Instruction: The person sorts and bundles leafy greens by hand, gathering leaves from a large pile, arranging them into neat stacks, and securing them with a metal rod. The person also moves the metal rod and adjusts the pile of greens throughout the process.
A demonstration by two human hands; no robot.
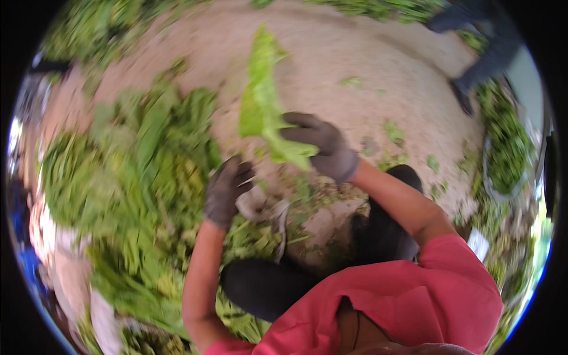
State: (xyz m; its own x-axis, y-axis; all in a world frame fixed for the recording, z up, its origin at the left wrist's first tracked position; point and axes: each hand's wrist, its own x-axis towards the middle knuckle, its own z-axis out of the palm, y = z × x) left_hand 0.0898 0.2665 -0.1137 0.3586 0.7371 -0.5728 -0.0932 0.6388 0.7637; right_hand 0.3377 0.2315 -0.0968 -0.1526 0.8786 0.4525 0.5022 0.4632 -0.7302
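Note:
In a dark grey glove, my right hand (pixel 321 144) grips a large light-green leaf (pixel 259 100) by its lower part. The leaf stretches up and away over the bare ground, blurred by motion. My left hand (pixel 227 191), gloved the same way, is beside the right edge of a big heap of green leaves (pixel 146 177). Its fingers are curled, and a thin pale streak shows by them; I cannot tell whether they hold anything. Just right of that hand, a whitish strip of cloth or sacking (pixel 262 206) lies between my knees.
Leaf scraps lie on the dirt floor (pixel 328 57). More leaf heaps (pixel 102 31) line the far side. At the right are a clear plastic bag of greens (pixel 506 151) and another person's dark-trousered leg (pixel 483 62). A pale sack (pixel 73 275) sits at the left.

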